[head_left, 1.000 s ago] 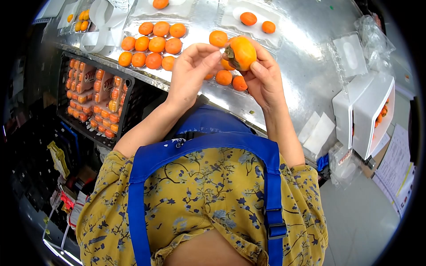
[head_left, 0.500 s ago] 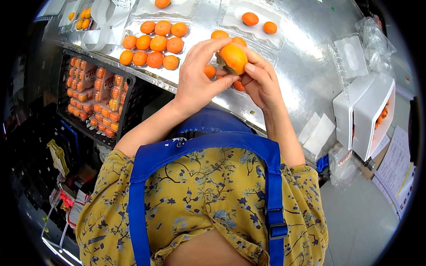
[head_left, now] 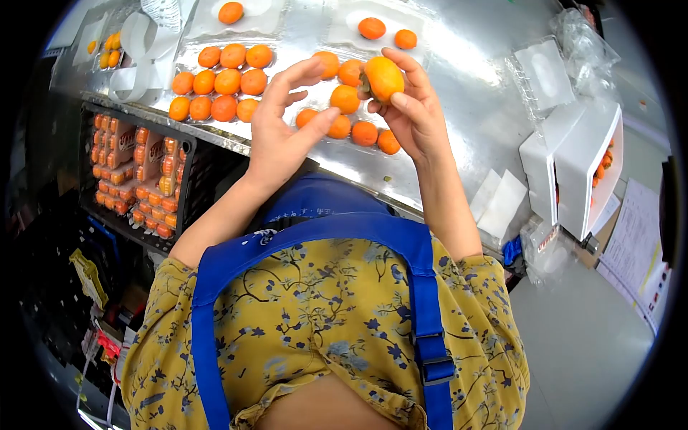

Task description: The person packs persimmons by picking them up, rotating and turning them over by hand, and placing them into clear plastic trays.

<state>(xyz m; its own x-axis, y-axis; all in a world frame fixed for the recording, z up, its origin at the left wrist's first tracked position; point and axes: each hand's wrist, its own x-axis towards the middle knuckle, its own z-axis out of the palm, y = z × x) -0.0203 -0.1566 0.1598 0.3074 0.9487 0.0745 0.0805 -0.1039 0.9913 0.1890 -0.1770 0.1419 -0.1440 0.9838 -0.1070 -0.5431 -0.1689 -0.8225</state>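
A yellow-orange persimmon (head_left: pixel 385 79) with a dark green leafy cap sits between the thumb and fingers of my right hand (head_left: pixel 418 118), its cap turned left. My left hand (head_left: pixel 282 132) holds nothing; its fingers are apart and curved, beside the persimmons on the table. Below both hands lies a clear plastic tray with several persimmons, among them one near the middle (head_left: pixel 345 99) and one at the front (head_left: pixel 364 133). To the left, a second clear tray holds rows of persimmons (head_left: pixel 228 81), partly behind my left hand.
Farther back on the metal table (head_left: pixel 473 93) are two persimmons on a white liner (head_left: pixel 344 32). A black crate (head_left: pixel 183 193) of packed fruit stands lower left. White foam boxes (head_left: pixel 573 168), a lined empty tray (head_left: pixel 545 75) and crumpled plastic (head_left: pixel 584 50) are at right.
My left hand has come off the persimmon and moved left, opening. The persimmon stays in my right hand. The whole view has shifted slightly.
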